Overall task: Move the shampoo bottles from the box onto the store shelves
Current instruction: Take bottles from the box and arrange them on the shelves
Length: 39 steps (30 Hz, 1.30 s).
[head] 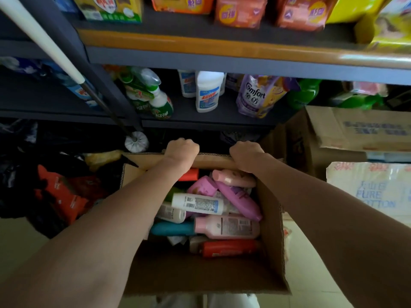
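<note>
While hands grip, box (270, 223), jumbled shampoo bottles (226, 226)

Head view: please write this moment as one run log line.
left hand: grips box far edge | right hand: same | bottles: all inside

Bare shelf (224, 112) gap between bottles (208, 94)

Dark shelf (200, 114) w/ spray bottles (153, 96), white bottle (208, 92), Comfort pouch (258, 96)
</note>
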Tool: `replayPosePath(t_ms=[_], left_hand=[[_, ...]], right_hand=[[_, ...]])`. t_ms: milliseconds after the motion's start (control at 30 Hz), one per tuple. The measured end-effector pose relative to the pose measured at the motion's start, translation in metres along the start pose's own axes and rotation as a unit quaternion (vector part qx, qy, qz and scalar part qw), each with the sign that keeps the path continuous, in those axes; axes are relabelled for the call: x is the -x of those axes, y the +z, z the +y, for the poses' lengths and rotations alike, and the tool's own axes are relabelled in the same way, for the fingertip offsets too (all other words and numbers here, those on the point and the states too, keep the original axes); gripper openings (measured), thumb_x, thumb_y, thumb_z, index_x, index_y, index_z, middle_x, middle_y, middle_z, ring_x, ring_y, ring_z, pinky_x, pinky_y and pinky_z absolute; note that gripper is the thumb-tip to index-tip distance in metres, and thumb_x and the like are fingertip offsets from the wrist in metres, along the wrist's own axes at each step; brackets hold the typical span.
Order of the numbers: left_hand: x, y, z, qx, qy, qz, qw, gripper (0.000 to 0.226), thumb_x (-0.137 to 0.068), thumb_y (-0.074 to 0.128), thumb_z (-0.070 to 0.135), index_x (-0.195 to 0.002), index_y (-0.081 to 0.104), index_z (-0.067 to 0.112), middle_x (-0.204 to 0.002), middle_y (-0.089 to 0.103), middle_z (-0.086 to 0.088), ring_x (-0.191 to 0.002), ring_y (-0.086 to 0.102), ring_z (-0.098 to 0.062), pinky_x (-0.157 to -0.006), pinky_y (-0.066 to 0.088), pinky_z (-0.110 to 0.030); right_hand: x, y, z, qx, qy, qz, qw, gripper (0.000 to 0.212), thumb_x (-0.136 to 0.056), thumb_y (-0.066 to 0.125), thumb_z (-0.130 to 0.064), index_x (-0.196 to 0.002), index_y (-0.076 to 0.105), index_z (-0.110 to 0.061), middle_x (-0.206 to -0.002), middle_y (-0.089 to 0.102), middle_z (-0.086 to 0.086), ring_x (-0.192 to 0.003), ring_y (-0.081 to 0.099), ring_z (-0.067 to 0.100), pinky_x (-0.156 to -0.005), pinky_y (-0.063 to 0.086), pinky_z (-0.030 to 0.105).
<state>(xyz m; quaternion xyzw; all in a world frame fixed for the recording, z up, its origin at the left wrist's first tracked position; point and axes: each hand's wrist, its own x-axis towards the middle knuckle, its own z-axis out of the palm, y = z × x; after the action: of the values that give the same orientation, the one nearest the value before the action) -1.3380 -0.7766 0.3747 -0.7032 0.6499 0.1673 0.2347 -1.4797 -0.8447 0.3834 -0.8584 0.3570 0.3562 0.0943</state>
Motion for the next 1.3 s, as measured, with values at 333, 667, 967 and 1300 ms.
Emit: replayPosePath(t_ms=[333, 667, 967, 1300], left_hand=[[-0.016, -0.027, -0.007, 0.104, -0.024, 0.086, 0.991, 0.037, -0.090, 0.045, -0.006, -0.124, 0.055, 0.006, -0.125, 0.053, -0.017, -0.122, 0.046, -0.031, -0.091, 0.044, -0.038], [0.032, 0.065, -0.011, 0.248, -0.066, 0.012, 0.966, 0.030, -0.088, 0.055, 0.016, -0.116, 0.061, 0.020, -0.111, 0.063, -0.008, -0.102, 0.057, -0.025, -0.094, 0.043, -0.036], [0.015, 0.112, -0.010, 0.205, -0.028, 0.012, 0.978, 0.038, -0.089, 0.050, 0.013, -0.126, 0.051, 0.018, -0.120, 0.058, -0.005, -0.111, 0.045, -0.026, -0.096, 0.033, -0.032], [-0.010, 0.125, 0.016, 0.243, 0.082, -0.013, 0.966, 0.061, -0.084, 0.063, 0.032, -0.137, 0.038, 0.018, -0.138, 0.044, -0.003, -0.123, 0.042, -0.025, -0.099, 0.033, -0.034]], right_hand=[[-0.012, -0.027, 0.011, -0.006, 0.098, 0.012, 0.995, 0.034, -0.096, 0.040, -0.008, -0.129, 0.051, -0.007, -0.133, 0.049, 0.015, -0.122, 0.050, 0.033, -0.094, 0.043, 0.040], [0.003, 0.031, -0.050, -0.069, -0.095, 0.133, 0.984, 0.034, -0.083, 0.065, -0.018, -0.116, 0.058, -0.012, -0.113, 0.060, 0.008, -0.108, 0.056, 0.026, -0.081, 0.047, 0.032], [-0.068, 0.126, -0.085, -0.119, -0.004, -0.036, 0.992, 0.082, -0.088, 0.060, -0.037, -0.146, 0.013, -0.003, -0.143, 0.030, 0.021, -0.127, 0.040, 0.039, -0.103, 0.039, 0.046], [-0.056, 0.066, -0.046, -0.305, -0.075, -0.177, 0.933, 0.020, -0.085, 0.055, -0.040, -0.080, 0.053, -0.021, -0.073, 0.051, -0.007, -0.065, 0.049, 0.007, -0.052, 0.036, 0.019]])
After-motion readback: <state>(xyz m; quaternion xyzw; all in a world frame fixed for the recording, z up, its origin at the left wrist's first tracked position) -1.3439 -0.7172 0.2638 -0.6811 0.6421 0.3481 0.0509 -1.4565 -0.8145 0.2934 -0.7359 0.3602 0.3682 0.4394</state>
